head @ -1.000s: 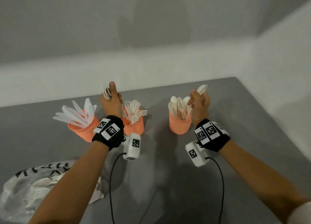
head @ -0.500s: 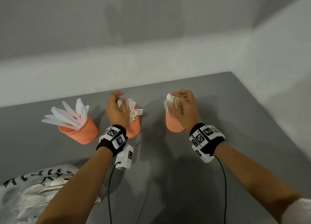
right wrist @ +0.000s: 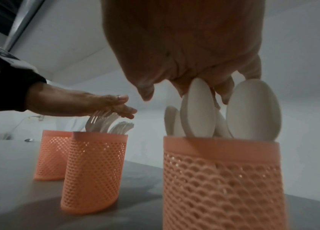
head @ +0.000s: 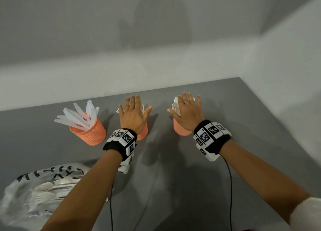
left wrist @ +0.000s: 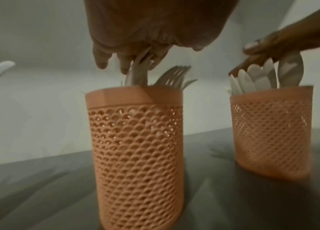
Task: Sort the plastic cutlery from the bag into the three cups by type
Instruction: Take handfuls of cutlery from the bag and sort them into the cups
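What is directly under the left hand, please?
The left hand, fingers spread flat, covers the middle cup, which holds white forks standing tines up. The fingers touch some fork tops. The head view hides most forks; the cup's bottom is unseen.

Knives cup (head: 90, 131) left, forks cup (left wrist: 137, 155) middle, spoons cup (right wrist: 222, 179) right.

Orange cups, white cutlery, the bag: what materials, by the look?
Orange cups: likely moulded plastic, matte; perforated lattice wall under a solid rim.
Forks, spoons, knives: thin white plastic, smooth, slightly translucent at the edges.
Bag: crinkled, glossy clear plastic film with black lettering; cutlery shows through.
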### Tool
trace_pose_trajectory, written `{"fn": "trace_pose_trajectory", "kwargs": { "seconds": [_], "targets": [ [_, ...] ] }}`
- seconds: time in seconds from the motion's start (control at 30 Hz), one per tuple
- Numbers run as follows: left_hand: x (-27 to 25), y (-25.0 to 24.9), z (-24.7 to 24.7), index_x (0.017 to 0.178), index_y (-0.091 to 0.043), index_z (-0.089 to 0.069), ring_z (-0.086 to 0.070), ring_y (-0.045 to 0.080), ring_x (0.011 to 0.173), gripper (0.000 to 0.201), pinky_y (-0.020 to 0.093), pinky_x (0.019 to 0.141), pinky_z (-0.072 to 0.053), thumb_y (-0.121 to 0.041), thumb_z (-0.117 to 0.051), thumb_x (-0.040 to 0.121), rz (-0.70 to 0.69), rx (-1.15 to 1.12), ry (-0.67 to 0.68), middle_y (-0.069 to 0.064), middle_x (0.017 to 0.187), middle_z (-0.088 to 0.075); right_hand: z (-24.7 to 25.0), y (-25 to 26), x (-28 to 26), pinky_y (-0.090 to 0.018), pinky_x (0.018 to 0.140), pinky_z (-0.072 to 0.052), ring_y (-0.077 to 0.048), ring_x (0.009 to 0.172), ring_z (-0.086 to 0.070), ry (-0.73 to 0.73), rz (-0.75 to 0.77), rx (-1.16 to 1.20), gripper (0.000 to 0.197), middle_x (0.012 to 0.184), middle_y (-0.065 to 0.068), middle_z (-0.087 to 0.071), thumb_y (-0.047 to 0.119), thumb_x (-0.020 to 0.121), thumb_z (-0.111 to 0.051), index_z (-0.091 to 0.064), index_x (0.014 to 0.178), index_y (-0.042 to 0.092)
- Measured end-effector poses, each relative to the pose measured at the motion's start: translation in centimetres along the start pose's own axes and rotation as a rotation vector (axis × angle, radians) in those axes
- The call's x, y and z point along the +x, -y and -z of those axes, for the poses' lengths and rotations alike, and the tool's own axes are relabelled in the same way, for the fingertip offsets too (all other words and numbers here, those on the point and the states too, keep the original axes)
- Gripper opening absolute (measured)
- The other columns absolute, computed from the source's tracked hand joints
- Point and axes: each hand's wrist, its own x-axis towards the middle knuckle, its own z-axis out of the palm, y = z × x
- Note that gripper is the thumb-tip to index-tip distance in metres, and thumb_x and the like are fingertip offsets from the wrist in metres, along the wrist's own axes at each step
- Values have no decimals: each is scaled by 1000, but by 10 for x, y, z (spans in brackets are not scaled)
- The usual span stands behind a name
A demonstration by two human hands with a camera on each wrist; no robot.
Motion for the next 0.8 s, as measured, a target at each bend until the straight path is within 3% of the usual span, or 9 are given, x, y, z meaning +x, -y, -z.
{"fn": "trace_pose_trajectory", "kwargs": {
  "seconds": [0.07,0.17,0.23,0.3,0.37,0.43,0.53,0.67,0.8],
  "targets": [
    [-3,-4,7,149,-14,-6,-1,24,146,72,49,117,1,-56,-24,94,26,-37,27,7,158,-7,5,5,-1,-53,114,8,-28,146,0,10,-5,28,73,158,-16,-5,61,92,-25,-14,149,16],
    [-11,-3,28,149,-17,-1,0,23,147,77,48,117,1,-61,-20,90,42,-166,-21,6,158,-5,15,21,-8,-54,114,4,-30,146,-4,-148,76,111,71,157,-18,-8,60,92,-26,-15,149,20],
    [-19,1,46,149,-17,-2,-5,26,146,76,47,118,-6,-59,-22,89,62,-313,-90,10,157,-11,26,40,-12,-52,115,-3,-29,145,-12,-178,166,251,62,155,-14,-21,50,95,-34,-25,147,18],
    [-32,6,68,149,-18,-4,-17,27,144,76,42,117,-16,-60,-27,90,108,-510,-139,13,154,-21,35,67,-15,-45,113,-23,-28,136,-37,-172,296,483,47,141,-12,-47,37,95,-44,-47,135,12],
    [-47,14,91,149,-18,-6,-34,25,137,72,28,107,-24,-54,-34,93,174,-649,-164,12,149,-35,42,103,-20,-32,100,-42,-22,113,-59,-123,392,731,30,118,-10,-66,22,93,-53,-63,117,8],
    [-65,30,113,147,-14,-14,-47,24,125,62,18,91,-28,-37,-41,96,219,-621,-229,12,138,-49,45,145,-31,-24,87,-49,-17,93,-66,-11,456,879,21,102,-11,-72,12,89,-56,-68,106,7],
    [-96,66,139,133,-7,-37,-57,21,100,43,16,75,-32,-18,-50,94,276,-550,-402,13,117,-62,40,208,-51,-38,80,-54,-26,80,-69,185,581,977,16,86,-18,-72,7,85,-55,-67,94,5],
    [-140,129,157,109,2,-52,-57,30,102,22,24,80,-39,-5,-52,88,439,-478,-523,17,110,-60,21,279,-83,-38,80,-52,-28,80,-67,461,749,844,17,92,-22,-71,5,88,-55,-66,99,-3],
    [-184,185,152,90,-2,-65,-54,35,106,15,36,92,-41,-15,-57,86,642,-253,-396,20,113,-59,-20,319,-96,-31,74,-41,-31,90,-61,628,849,395,25,99,-22,-67,12,94,-45,-64,85,-2]
  ]
}}
